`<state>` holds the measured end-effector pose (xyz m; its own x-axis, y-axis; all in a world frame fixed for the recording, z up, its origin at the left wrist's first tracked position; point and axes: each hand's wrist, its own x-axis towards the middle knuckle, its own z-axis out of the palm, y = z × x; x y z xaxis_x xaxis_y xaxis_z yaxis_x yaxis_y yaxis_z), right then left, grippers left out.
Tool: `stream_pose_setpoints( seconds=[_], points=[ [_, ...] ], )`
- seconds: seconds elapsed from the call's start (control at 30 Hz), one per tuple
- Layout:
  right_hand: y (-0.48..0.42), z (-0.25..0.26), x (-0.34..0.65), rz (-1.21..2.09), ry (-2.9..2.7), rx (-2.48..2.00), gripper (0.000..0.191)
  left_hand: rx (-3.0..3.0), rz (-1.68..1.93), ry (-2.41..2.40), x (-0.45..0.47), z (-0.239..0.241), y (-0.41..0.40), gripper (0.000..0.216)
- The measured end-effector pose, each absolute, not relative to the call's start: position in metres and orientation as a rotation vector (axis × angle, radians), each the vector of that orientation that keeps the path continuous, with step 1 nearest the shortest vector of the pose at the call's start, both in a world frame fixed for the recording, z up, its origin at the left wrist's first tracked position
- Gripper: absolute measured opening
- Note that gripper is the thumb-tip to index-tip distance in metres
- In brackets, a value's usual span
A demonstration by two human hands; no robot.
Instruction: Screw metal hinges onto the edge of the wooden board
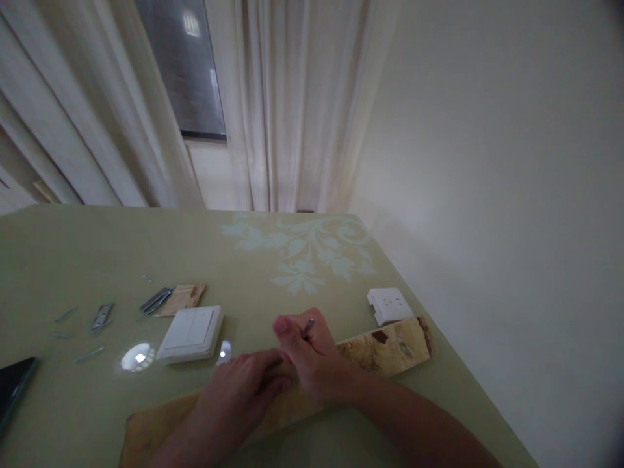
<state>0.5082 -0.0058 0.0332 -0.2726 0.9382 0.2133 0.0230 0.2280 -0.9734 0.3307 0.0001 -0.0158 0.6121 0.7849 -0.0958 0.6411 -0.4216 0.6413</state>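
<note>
Board (400,346) lies on the table (121,250) beneath both hands, running from between eight and nine o'clock to between two and three. The right hand (312,354) is a closed fist around a metal rod (309,327), its end poking out; the left hand (246,390) presses bent fingers on the board beside it, and whether they pinch anything I cannot tell. Work at that spot looks unfinished: nothing shows fastened to the uncovered wood, and what lies under the hands is hidden.

Counted: one board; one white socket (390,304) at two o'clock, by the board's far edge; one white switch (189,333) between nine and ten; one small wood piece (181,300) at ten; one flat metal plate (102,316) beyond; several loose nails (90,354), exact number unclear.
</note>
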Motion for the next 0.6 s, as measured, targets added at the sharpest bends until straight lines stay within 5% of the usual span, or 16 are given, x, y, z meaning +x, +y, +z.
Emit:
stream_pose_setpoints(
  seconds=[0.23,0.4,0.6],
  points=[
    [-0.011,0.049,0.512,1.236,-1.456,-0.923,0.069,2.241,0.29,1.128,0.329,-0.021,0.001,0.027],
    [-0.039,0.097,0.548,0.915,-1.393,-0.749,0.066,2.233,0.299,1.172,0.321,-0.005,0.001,0.028],
    [-0.074,0.142,0.58,0.657,-1.241,-0.566,0.066,2.601,0.949,1.124,0.317,0.045,-0.005,0.031]
  ],
)
